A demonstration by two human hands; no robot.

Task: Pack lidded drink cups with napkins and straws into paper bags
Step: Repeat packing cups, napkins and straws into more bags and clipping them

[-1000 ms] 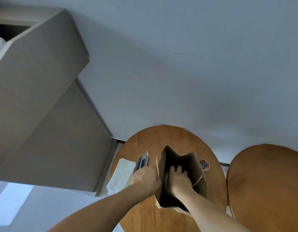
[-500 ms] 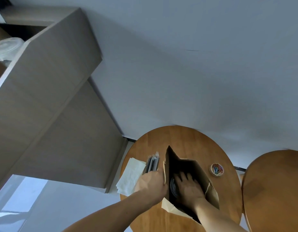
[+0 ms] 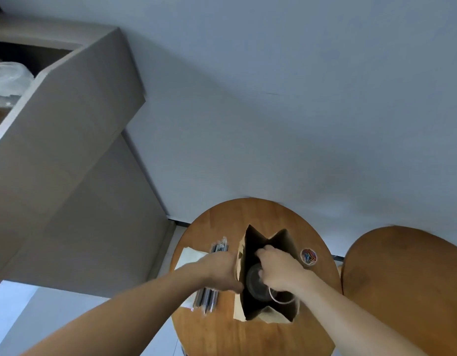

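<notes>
A brown paper bag [image 3: 285, 241] stands open on the round wooden table [image 3: 248, 211]. Inside it sits a drink cup with a clear lid [image 3: 252, 281]. My left hand [image 3: 219, 271] grips the bag's left rim. My right hand [image 3: 276, 269] hovers in the bag's mouth just right of the lid, fingers loosely curled, with nothing visible in them. The bag's white handle loop [image 3: 281, 301] hangs below my right wrist. Wrapped straws [image 3: 219, 247] lie left of the bag on white napkins [image 3: 190, 255], partly hidden by my left arm.
A small round tub of coloured paper clips [image 3: 309, 256] sits right of the bag. A second wooden table [image 3: 402, 278] stands close on the right. A grey cabinet [image 3: 68, 150] with clear plastic [image 3: 6, 78] on its shelf rises at the left.
My right hand has risen from deep in the bag to its mouth, uncovering the cup's lid. My left hand still holds the bag's rim.
</notes>
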